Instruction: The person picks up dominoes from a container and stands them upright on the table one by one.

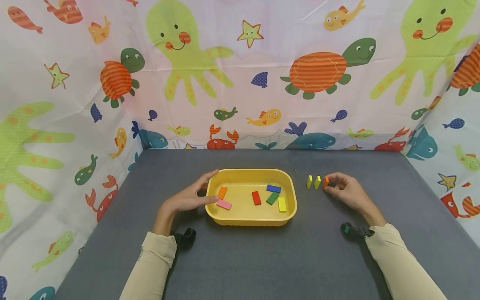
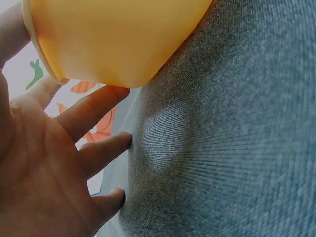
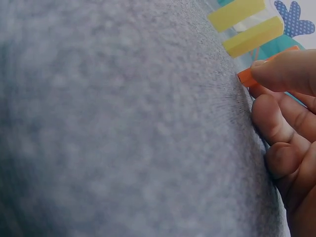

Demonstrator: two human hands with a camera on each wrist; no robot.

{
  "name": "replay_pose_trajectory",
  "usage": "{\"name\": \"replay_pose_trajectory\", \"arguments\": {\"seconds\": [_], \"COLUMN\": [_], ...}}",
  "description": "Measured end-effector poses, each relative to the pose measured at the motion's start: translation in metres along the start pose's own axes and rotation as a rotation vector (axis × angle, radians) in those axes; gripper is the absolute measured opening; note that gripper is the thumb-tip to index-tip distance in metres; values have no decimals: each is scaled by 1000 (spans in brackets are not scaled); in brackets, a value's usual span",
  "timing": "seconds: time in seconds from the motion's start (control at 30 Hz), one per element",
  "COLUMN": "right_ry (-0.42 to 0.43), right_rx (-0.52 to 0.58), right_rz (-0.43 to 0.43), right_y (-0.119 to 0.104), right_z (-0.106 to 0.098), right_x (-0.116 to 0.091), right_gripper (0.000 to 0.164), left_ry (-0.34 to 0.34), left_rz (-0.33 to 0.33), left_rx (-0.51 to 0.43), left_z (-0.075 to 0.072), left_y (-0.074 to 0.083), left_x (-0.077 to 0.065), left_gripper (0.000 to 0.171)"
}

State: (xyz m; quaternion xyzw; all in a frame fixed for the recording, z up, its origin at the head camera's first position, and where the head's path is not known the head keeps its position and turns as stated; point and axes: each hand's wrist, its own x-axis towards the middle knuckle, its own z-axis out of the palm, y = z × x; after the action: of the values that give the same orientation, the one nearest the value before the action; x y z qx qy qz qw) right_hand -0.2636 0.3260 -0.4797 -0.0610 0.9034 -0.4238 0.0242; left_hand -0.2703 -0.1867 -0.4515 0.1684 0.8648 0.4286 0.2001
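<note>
Nearest the camera, shows pale sleeves (image 1: 148,266) behind the left hand (image 1: 185,198) and right hand (image 1: 348,191), with a dark strap (image 1: 184,238) at each wrist. Grips the left end of a yellow tray (image 1: 240,196) with the left hand, thumb over the rim, other fingers spread outside it. Holds in that tray, just beyond the left thumb tip, a flat orange block (image 1: 222,192), and right beside the tip a pink block (image 1: 224,204). Farther right of the left hand, contains a red block (image 1: 256,198), a green block (image 1: 272,198), a blue block (image 1: 273,188) just beyond the green, and a flat yellow block (image 1: 282,204). Has two upright yellow blocks (image 1: 317,182) on the grey tabletop (image 1: 255,266), just left of the right hand. Pinches an upright orange block (image 1: 325,181) between right thumb and finger, apart from both.
</note>
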Motion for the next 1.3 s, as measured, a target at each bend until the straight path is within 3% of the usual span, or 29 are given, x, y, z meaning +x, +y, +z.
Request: {"name": "replay_pose_trajectory", "arguments": {"seconds": [0.27,0.67,0.9,1.3], "right_ry": [4,31,51,-14], "right_rx": [5,73,88,110], "right_rz": [-15,-73,-33,-163], "right_y": [0,-10,-38,-95], "right_z": [0,-10,-11,6], "right_x": [-1,-3,0,18], "right_gripper": [34,55,51,40], "left_ry": [-5,-4,-28,1], "left_rz": [11,16,10,-16], "left_rx": [-7,-25,-75,-16], "left_z": [0,-2,1,0], "left_y": [0,-1,0,1], "left_x": [0,-1,-2,0], "left_gripper": [85,85,86,85]}}
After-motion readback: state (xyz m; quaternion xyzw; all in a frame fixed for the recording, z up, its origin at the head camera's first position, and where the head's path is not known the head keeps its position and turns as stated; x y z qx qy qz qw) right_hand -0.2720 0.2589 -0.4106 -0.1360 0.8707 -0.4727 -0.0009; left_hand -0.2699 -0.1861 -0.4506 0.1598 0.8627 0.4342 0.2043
